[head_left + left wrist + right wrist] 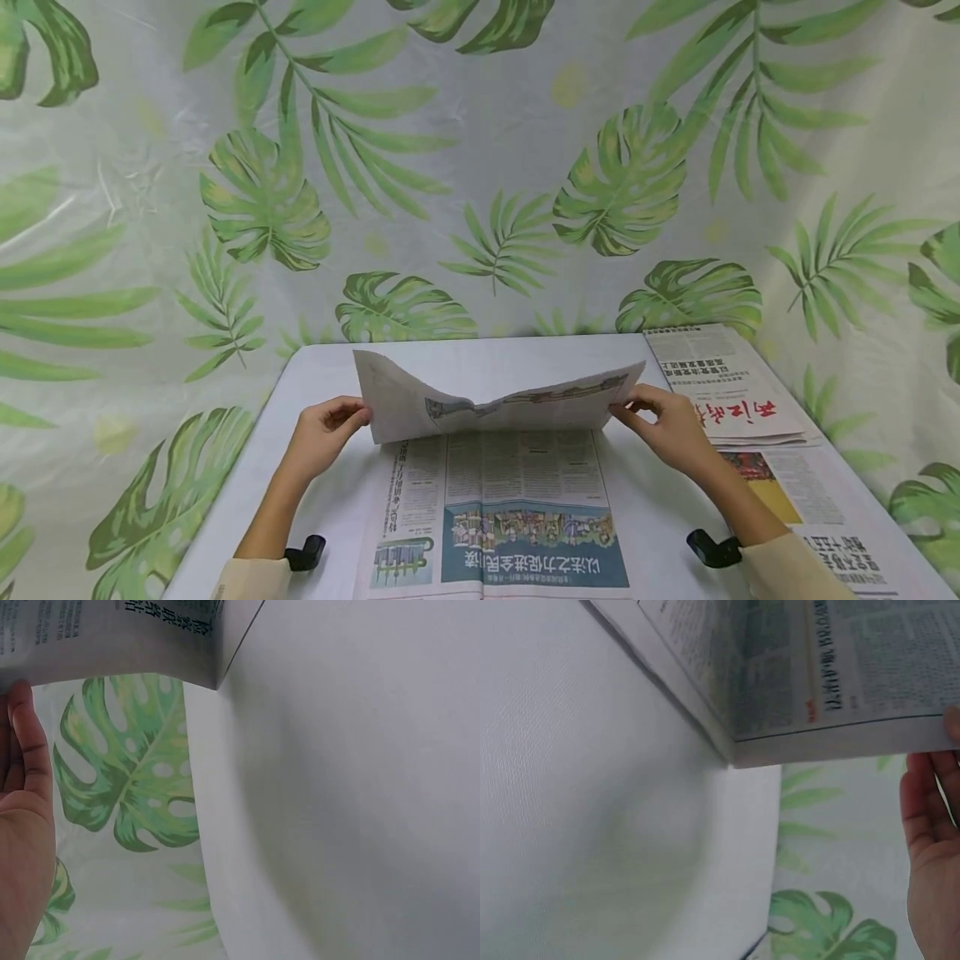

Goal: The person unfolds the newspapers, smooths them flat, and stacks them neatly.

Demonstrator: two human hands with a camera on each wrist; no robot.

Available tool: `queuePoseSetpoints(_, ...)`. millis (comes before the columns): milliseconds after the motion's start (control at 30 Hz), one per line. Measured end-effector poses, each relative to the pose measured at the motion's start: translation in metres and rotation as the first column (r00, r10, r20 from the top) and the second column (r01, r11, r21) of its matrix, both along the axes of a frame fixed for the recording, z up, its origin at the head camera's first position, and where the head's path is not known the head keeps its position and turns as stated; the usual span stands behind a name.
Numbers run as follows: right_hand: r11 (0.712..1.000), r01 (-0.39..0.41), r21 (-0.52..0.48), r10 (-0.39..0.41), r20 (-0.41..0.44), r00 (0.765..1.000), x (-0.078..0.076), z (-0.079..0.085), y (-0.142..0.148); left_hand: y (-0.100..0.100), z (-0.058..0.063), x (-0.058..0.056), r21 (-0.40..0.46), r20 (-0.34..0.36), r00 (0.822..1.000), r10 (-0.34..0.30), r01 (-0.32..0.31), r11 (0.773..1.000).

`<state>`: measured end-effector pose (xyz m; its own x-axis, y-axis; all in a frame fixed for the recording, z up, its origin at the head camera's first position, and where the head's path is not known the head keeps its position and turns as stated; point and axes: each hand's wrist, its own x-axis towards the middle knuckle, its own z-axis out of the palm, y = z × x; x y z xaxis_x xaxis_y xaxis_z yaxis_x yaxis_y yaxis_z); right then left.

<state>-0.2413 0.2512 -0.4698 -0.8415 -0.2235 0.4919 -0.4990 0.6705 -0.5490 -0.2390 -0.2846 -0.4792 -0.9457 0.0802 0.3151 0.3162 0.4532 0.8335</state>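
A newspaper [525,475] lies unfolded at the middle of the white table, its print upside down in the head view. Its far part is lifted off the table and bends toward me, sagging in the middle. My left hand [322,433] pinches the left edge of the raised part between thumb and fingers. At the opposite edge my right hand [667,429] pinches the paper the same way. The left wrist view shows the left fingertips at the hanging paper [112,645]. In the right wrist view, the right thumb lies on the printed side [855,675], with fingers beneath.
Along the table's right side lies a folded stack of newspapers [720,383] with a red title. Nearer me on that side is another newspaper [806,492] with a colour picture. A leaf-patterned curtain [495,167] hangs behind and beside the white table [315,375].
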Motion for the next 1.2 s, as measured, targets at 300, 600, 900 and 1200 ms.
queuePoseSetpoints(300, 1.000, 0.000, -0.029, 0.005, 0.154, 0.988, -0.026, -0.016, -0.008, 0.003, 0.003, -0.017, 0.077, 0.038, 0.998, -0.049, 0.046, 0.996)
queuePoseSetpoints(600, 0.996, 0.048, -0.074, -0.027, 0.267, 0.963, -0.032, -0.034, -0.011, 0.003, -0.005, -0.018, -0.029, 0.173, 0.985, -0.018, 0.023, 0.999)
queuePoseSetpoints(900, 0.989, 0.106, -0.100, -0.068, 0.324, 0.944, -0.039, -0.034, -0.009, 0.011, -0.013, -0.036, -0.017, 0.152, 0.987, 0.057, -0.055, 0.998)
queuePoseSetpoints(1200, 0.978, 0.192, -0.081, -0.162, 0.284, 0.945, -0.049, -0.031, -0.014, 0.020, -0.018, -0.051, -0.091, 0.120, 0.975, 0.186, -0.176, 0.980)
